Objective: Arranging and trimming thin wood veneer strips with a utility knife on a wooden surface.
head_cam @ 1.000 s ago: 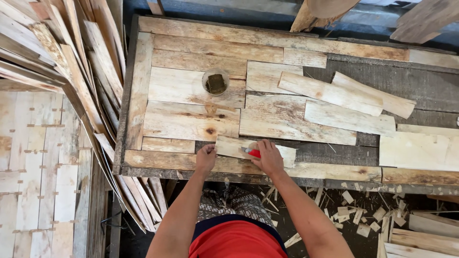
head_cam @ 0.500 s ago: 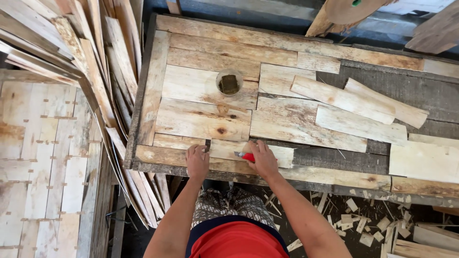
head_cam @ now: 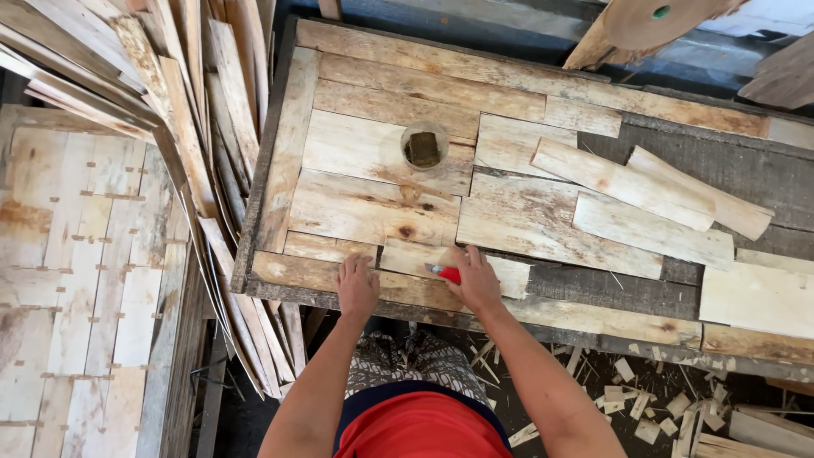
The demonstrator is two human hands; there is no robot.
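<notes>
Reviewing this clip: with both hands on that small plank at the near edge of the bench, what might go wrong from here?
1. The right hand grips a red-handled cutter on the small plank while the left hand presses close beside it; a slip might nick those fingers.
2. The plank looks loose, so it may shift under pressure.
3. The round cup stands close behind and might get knocked.

Bright, even daylight, soft and diffuse. No hard shadows on the counter (head_cam: 356,280); pale boards (head_cam: 373,153) read clean, no glare. Floor under the counter edge is dark, chips still visible. Sharp focus centre, hands (head_cam: 357,287) crisp, no motion blur. Slight wide-angle bend at frame edges, left planks (head_cam: 127,76) splay outward.
</notes>
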